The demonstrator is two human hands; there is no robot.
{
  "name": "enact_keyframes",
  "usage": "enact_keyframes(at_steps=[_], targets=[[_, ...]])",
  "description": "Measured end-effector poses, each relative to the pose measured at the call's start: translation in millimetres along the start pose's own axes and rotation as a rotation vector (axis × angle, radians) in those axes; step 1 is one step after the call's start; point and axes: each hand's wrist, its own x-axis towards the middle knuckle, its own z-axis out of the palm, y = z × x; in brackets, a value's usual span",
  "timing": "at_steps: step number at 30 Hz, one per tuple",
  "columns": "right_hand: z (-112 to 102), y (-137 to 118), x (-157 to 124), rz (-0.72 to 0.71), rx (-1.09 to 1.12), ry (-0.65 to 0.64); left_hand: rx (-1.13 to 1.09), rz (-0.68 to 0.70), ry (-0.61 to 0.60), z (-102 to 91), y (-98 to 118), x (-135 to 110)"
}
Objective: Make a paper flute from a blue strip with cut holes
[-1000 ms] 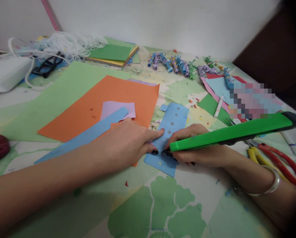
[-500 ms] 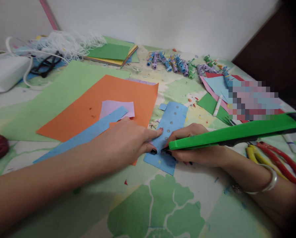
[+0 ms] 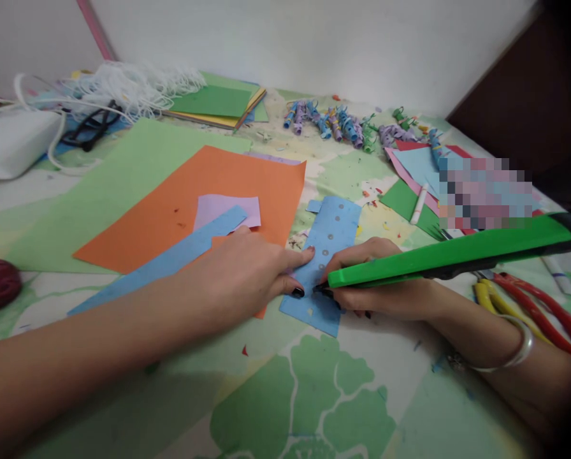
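A blue paper strip [image 3: 336, 220] with a line of grey dots along it lies on the tablecloth. My left hand [image 3: 252, 268] presses on its left edge with index finger and thumb, the other fingers curled over the orange paper. On the strip's lower right rests my right hand [image 3: 385, 287], closed in a pen-like grip around a long green and black tool resembling a utility knife [image 3: 438, 252]. The tool's tip, near the strip, is hidden by the fingers. A narrower blue strip [image 3: 166, 264] and a lilac paper piece [image 3: 228, 210] lie beside my left hand on orange paper [image 3: 171, 204].
Behind are several curled paper rolls [image 3: 347, 124], a paper stack [image 3: 213, 102] and white string [image 3: 137, 83]. Black glasses [image 3: 92, 127] lie at the left. Red-handled pliers [image 3: 538, 306], yellow-handled pliers [image 3: 486, 296] and a white marker [image 3: 419, 204] are at the right.
The view has shifted very slightly. Both hands stay at the blue strip with the same grips, and the green tool has barely moved.
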Motion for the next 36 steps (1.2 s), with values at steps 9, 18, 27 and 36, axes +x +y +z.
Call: enact_keyframes(at_steps=[9, 18, 27, 36], targets=[[0.0, 1.4, -0.4, -0.041, -0.093, 0.032, 0.088, 0.077, 0.080, 6.0, -4.1, -2.8], [-3.2, -4.0, -4.5, 0.036, 0.143, 0.233, 0.514, 0.238, 0.313, 20.1, 13.9, -9.5], [-5.8, 6.7, -12.7, -0.127, -0.144, 0.078, 0.339, 0.385, 0.557, 26.8, 6.7, -7.9], [-9.0, 9.0, -12.2, -0.197, -0.259, 0.041, 0.121, 0.402, 0.311, 32.1, -1.0, -3.4]])
